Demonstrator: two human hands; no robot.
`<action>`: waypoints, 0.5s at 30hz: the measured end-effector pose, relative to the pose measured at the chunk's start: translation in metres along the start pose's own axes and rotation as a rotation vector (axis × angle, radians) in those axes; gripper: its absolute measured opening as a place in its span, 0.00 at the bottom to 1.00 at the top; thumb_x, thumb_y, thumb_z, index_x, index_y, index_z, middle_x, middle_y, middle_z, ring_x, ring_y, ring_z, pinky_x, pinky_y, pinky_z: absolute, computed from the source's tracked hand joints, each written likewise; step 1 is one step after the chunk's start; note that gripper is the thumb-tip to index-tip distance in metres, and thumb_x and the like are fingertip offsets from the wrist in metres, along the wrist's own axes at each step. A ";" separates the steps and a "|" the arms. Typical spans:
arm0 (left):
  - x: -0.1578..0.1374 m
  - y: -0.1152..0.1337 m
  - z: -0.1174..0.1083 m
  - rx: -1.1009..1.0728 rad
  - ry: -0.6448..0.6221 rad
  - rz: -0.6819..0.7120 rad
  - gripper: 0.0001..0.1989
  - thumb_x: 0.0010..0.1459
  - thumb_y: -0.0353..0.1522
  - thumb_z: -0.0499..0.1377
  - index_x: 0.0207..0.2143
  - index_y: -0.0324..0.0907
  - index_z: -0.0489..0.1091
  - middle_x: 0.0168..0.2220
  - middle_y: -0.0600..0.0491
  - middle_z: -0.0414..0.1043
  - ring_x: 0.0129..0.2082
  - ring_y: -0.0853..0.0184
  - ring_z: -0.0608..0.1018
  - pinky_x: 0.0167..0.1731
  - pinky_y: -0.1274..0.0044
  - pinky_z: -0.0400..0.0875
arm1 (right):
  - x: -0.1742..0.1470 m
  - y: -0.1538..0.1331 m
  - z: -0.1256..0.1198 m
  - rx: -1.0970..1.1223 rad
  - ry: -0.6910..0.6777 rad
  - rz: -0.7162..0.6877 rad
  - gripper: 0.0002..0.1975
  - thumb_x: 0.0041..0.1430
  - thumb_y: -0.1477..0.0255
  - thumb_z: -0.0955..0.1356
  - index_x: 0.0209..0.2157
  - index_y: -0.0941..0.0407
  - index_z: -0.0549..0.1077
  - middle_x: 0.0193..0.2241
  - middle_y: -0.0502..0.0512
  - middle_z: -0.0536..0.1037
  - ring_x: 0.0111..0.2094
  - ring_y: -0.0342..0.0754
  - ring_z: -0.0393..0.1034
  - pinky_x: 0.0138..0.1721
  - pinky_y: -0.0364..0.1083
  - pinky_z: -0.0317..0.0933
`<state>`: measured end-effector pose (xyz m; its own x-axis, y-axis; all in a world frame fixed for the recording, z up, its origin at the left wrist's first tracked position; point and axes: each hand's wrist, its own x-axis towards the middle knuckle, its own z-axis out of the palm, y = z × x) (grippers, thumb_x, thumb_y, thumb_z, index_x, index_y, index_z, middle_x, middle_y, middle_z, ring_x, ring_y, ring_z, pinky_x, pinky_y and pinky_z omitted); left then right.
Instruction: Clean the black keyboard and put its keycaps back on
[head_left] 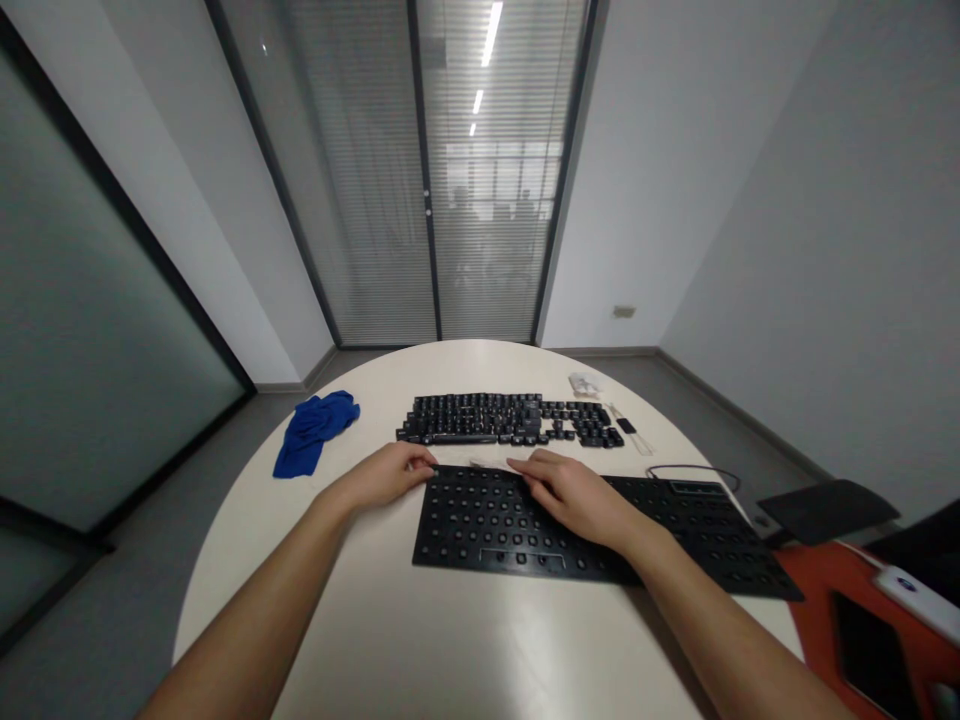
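A black keyboard base (pixel 465 515) with its keycaps off lies on the round white table, showing rows of bare key posts. My left hand (pixel 386 475) is at its far left corner, fingers curled and thumb and fingertips closed on the edge. Over the base's upper middle lies my right hand (pixel 577 492), index finger stretched to the far edge and thumb apart from it. A small pale item (pixel 478 463) sits just beyond that edge, too small to name. Behind the base, loose black keycaps (pixel 480 415) are laid out in keyboard order.
A crumpled blue cloth (pixel 315 430) lies at the left. Back right are a clear plastic bag (pixel 585 384) and a wire keycap puller (pixel 630 428). A black cable (pixel 697 467) curves behind the base. An orange chair (pixel 817 590) beside the table holds a dark phone (pixel 874 645).
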<state>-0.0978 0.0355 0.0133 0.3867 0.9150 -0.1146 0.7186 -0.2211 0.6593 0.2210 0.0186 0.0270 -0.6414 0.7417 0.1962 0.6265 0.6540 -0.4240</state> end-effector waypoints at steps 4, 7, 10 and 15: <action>0.002 -0.004 -0.001 -0.047 -0.014 0.015 0.19 0.60 0.43 0.58 0.42 0.39 0.77 0.31 0.51 0.77 0.31 0.63 0.74 0.33 0.76 0.65 | 0.004 -0.016 0.011 0.005 -0.010 -0.094 0.21 0.70 0.74 0.60 0.61 0.49 0.70 0.46 0.57 0.77 0.45 0.50 0.75 0.48 0.48 0.69; 0.002 -0.005 -0.001 -0.060 -0.021 0.014 0.19 0.60 0.43 0.58 0.44 0.39 0.77 0.31 0.51 0.77 0.31 0.63 0.74 0.33 0.76 0.65 | 0.005 -0.021 0.016 -0.010 -0.006 -0.104 0.20 0.70 0.73 0.61 0.59 0.47 0.72 0.46 0.56 0.78 0.44 0.50 0.75 0.46 0.49 0.69; 0.003 -0.005 0.000 -0.053 -0.015 0.010 0.18 0.59 0.42 0.59 0.44 0.39 0.78 0.32 0.51 0.77 0.31 0.64 0.74 0.33 0.76 0.65 | 0.006 -0.021 0.018 0.012 0.039 -0.075 0.20 0.69 0.75 0.61 0.58 0.49 0.73 0.45 0.56 0.78 0.44 0.50 0.75 0.47 0.49 0.69; 0.003 -0.004 0.000 -0.086 -0.033 0.009 0.18 0.58 0.42 0.60 0.43 0.38 0.78 0.30 0.51 0.77 0.30 0.64 0.73 0.30 0.77 0.64 | 0.007 -0.015 0.019 0.065 0.073 -0.074 0.20 0.67 0.77 0.62 0.57 0.52 0.74 0.45 0.56 0.78 0.46 0.49 0.74 0.51 0.49 0.68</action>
<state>-0.0988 0.0391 0.0103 0.4128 0.9012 -0.1318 0.6631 -0.1982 0.7219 0.1991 0.0107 0.0182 -0.6492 0.7022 0.2922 0.5471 0.6981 -0.4619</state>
